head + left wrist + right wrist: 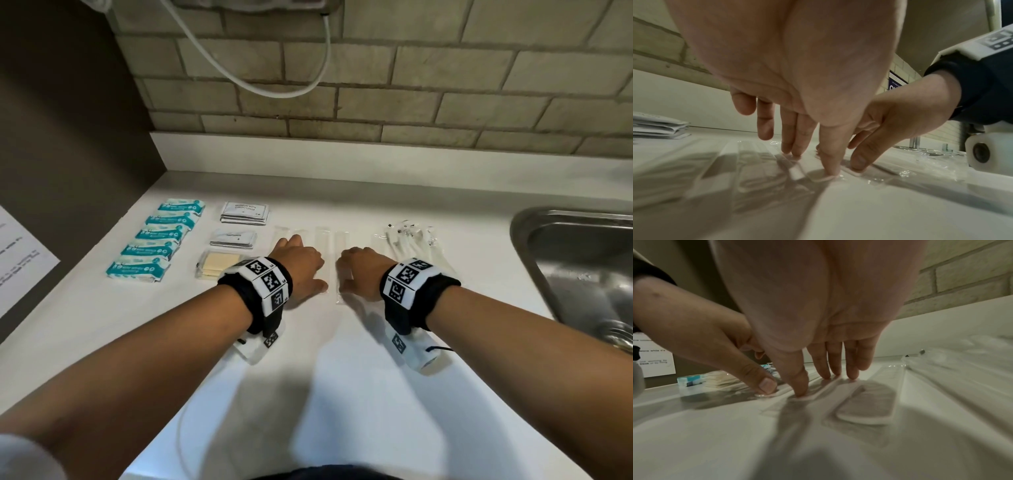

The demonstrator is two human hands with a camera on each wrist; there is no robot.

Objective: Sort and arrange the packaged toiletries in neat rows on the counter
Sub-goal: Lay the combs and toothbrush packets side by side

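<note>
Several long flat white items in clear wrap (pixel 322 247) lie side by side in a row at the middle of the white counter (pixel 359 377). My left hand (pixel 303 263) presses down on the left ones with straight fingers, thumb on a wrapper end (pixel 819 176). My right hand (pixel 356 270) presses the neighbouring wrapped items (pixel 865 405) the same way, fingertips (pixel 852 374) flat on the plastic. The two thumbs almost touch. Neither hand grips anything. Left of them lie a column of teal packets (pixel 154 240), two stacks of white sachets (pixel 245 212) and a clear pack of cream pieces (pixel 215 263).
A loose pile of clear-wrapped items with black tips (pixel 411 240) lies right of my right hand. A steel sink (pixel 582 267) takes up the counter's right end. A brick wall is behind, a dark panel with a paper notice (pixel 20 253) at left. A white cable (pixel 257 75) hangs above.
</note>
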